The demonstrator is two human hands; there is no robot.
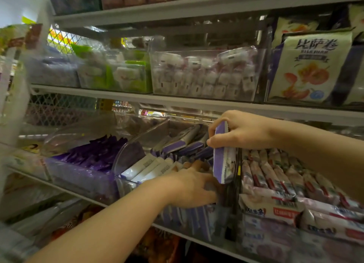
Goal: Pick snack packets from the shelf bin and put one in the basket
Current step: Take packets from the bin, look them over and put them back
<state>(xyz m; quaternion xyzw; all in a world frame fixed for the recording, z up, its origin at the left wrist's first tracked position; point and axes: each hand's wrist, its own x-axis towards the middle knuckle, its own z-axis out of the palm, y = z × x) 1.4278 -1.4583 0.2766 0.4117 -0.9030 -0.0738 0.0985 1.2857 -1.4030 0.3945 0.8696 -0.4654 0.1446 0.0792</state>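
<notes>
Likely a shop: shelves [177,103] of bins [130,154] stocked with snack packets [144,165].

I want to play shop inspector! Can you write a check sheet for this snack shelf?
Surface: grey shelf, crowded with stock.
Job's things: purple packet upright over the middle bin; basket not in view.
Clutter: dark purple packets left, pink packets right.
Hands: right hand grips the purple packet; left hand reaches into the middle bin, grip unclear.
Cables: nothing seen.
Surroundings: more snack bins on the shelf above.
</notes>
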